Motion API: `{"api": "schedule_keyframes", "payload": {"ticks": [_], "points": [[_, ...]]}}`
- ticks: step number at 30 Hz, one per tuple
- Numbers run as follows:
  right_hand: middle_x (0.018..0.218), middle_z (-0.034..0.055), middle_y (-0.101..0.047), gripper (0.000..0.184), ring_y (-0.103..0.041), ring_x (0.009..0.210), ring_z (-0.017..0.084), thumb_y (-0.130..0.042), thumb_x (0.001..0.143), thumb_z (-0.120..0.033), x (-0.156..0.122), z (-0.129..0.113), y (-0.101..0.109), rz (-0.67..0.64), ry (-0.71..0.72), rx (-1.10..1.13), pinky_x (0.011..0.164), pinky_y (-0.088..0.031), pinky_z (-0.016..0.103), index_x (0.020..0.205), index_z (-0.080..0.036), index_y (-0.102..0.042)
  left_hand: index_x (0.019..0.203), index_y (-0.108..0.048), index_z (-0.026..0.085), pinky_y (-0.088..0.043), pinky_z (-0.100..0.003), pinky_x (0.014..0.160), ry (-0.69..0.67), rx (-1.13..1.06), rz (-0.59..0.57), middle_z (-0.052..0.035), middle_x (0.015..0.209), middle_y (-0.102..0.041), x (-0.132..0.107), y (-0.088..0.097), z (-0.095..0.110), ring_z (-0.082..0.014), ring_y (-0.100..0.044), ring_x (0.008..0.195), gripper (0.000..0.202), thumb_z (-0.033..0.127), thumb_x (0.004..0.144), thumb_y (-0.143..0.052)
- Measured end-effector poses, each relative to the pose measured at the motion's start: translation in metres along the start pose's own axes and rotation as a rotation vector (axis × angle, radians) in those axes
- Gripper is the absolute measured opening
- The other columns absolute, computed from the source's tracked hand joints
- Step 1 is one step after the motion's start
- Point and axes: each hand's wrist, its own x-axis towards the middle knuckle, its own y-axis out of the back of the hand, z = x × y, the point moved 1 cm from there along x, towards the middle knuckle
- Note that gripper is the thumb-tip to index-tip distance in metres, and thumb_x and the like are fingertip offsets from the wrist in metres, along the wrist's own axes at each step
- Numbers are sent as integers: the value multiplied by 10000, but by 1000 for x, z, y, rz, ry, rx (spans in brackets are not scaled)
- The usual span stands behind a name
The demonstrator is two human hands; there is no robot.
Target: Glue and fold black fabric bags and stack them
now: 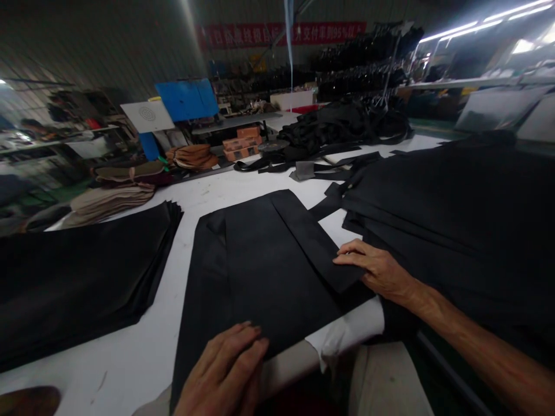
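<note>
A black fabric piece (pixel 269 260) lies in front of me on the white tabletop, with a long strip folded over along its right side. My right hand (pixel 381 268) is closed on the lower right corner of that folded strip; its thumb is mostly hidden. At the near edge of the fabric, my left hand (pixel 228 370) rests with its fingers stretched over the cloth, close together. The left thumb is hard to make out.
Stacked black fabric (pixel 82 266) lies left, and a larger black pile (pixel 455 202) fills the right. Behind are tan cloth pieces (pixel 113 199), brown folded pieces (pixel 191 157), orange boxes (pixel 243 144) and heaped black straps (pixel 342 124). The table's rolled white edge (pixel 359 323) is nearest me.
</note>
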Motion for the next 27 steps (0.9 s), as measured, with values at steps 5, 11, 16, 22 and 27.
{"api": "schedule_keyframes", "payload": {"ticks": [5,11,16,22,27], "points": [[989,51,-604,368,-581,917,151,-439,829,-14,-13,4,1,-33,17,-21,777,-520,302,1083,-229,-596,1150,-538,225,-524,-350,905,45,-130,-163,-54,1144,-606,52,-28,25,-196,-547,1099,331,114,852,-443],[994,77,-609,376,-570,896,178,-376,850,-7,-19,-2,2,-125,95,-188,770,-514,341,1119,-180,-575,1177,-512,216,-484,-400,948,151,-245,-240,-74,1194,-557,71,-55,27,-202,-500,1129,344,80,885,-392],[1020,93,-602,340,-567,912,204,-401,868,-38,-19,-3,2,-201,125,-290,787,-515,374,1136,-161,-569,1176,-515,205,-490,-395,920,173,-278,-225,-88,1173,-553,79,-63,30,-197,-511,1088,369,57,886,-342],[1034,96,-596,340,-553,913,216,-409,872,-38,-19,-2,1,-223,113,-295,778,-510,385,1155,-156,-556,1218,-494,226,-466,-408,946,205,-284,-198,-90,1236,-508,88,-70,34,-206,-484,1137,392,74,880,-366],[1031,92,-602,391,-552,917,218,-384,842,-16,-20,0,1,-206,35,-199,800,-498,404,1148,-177,-569,1233,-478,231,-439,-442,975,254,-279,-195,-100,1280,-480,90,-77,34,-221,-453,1194,359,124,900,-397]]}}
